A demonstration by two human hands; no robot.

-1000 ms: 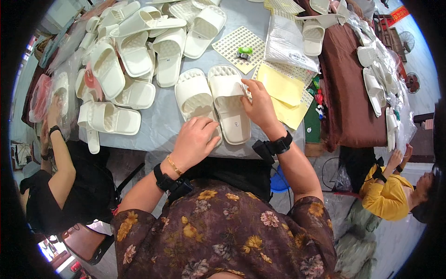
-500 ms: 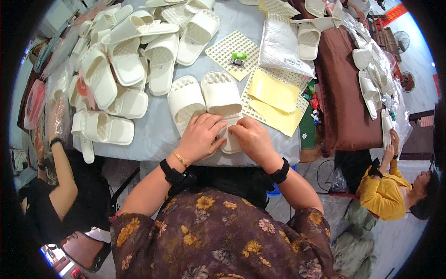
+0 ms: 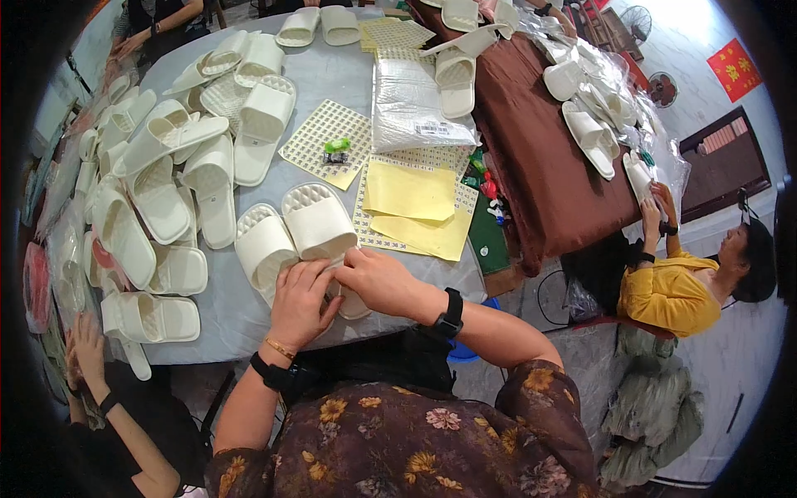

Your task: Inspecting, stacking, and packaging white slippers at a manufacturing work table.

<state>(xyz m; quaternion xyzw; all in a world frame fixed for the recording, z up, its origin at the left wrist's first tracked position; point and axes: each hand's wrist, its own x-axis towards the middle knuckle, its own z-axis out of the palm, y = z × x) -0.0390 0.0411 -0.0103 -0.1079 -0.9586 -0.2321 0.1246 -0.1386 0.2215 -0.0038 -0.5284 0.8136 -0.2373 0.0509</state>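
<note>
Both hands meet at the table edge: left hand (image 3: 300,300) and right hand (image 3: 378,280) pinch the near white slipper (image 3: 320,224); beyond the right hand, yellow sheets (image 3: 411,192), then a clear plastic packet (image 3: 415,104).

- A pair of slippers (image 3: 295,236) was set side by side on the table (image 3: 332,91).
- A heap of slippers (image 3: 166,183) was piled to its left.
- Paper sheets (image 3: 411,207) were laid to its right.
</note>
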